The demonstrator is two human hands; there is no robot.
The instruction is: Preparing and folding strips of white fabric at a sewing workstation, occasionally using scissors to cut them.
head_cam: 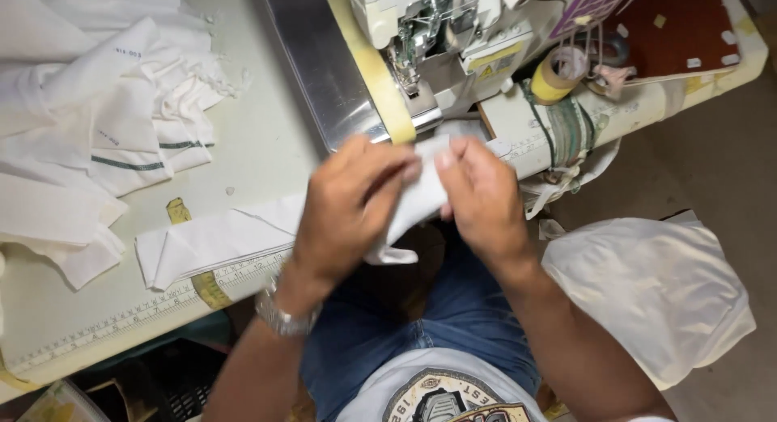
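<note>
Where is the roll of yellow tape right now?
In the head view, the yellow tape roll sits upper right on the table, just right of the sewing machine, beyond the right hand.

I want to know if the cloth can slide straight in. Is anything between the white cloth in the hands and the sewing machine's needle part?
Nothing visible blocks it. The left hand and right hand pinch the white cloth piece just in front of the sewing machine; only its bare metal plate lies between.
</note>
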